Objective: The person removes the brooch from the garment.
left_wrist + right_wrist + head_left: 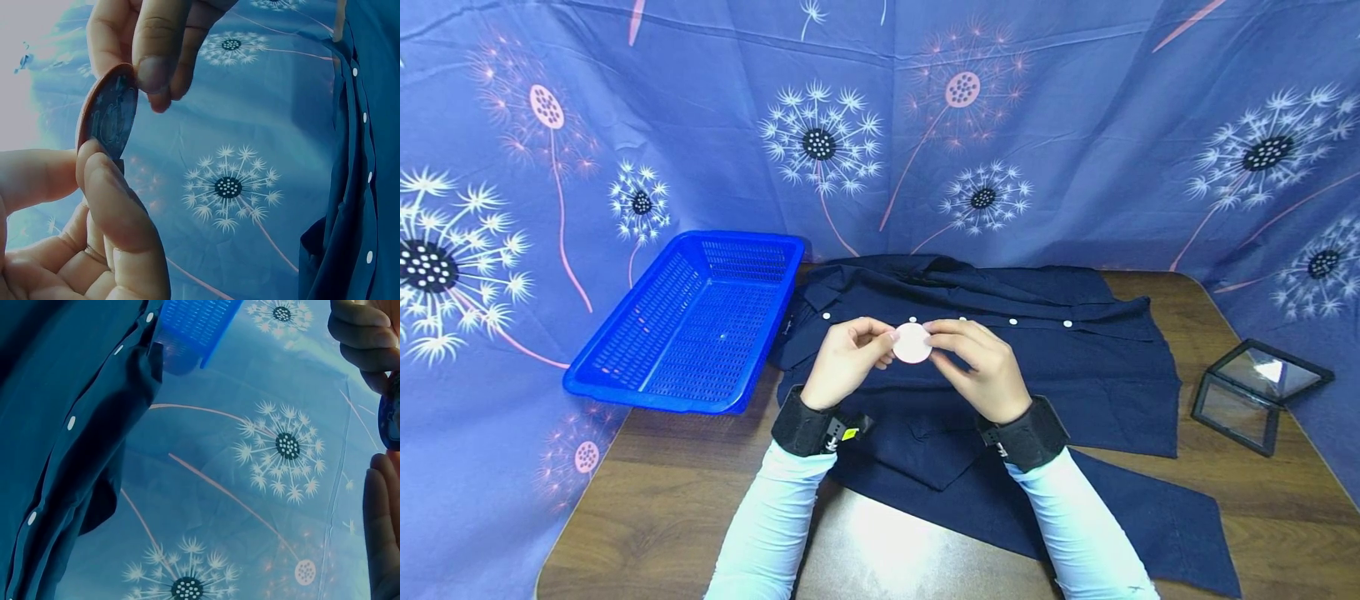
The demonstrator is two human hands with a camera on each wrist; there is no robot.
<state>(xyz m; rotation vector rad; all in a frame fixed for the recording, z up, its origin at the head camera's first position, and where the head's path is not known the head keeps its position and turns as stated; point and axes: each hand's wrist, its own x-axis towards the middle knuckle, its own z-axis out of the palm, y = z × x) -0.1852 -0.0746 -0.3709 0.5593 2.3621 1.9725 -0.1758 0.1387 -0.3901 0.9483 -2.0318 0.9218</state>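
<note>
Both hands hold a small round flat disc between them, above a dark blue buttoned shirt. Its upper face looks pale pink in the head view. In the left wrist view the disc shows a patterned face and a reddish rim; its exact kind is unclear. The left hand pinches the disc's left edge between thumb and fingers. From the other side, the right hand pinches the right edge. Only part of the disc shows at the right border of the right wrist view.
A blue plastic basket stands at the left of the wooden table. On the right lies a black-framed folding piece with two glassy panels. A blue dandelion-print cloth hangs behind. The shirt spreads across the table's middle.
</note>
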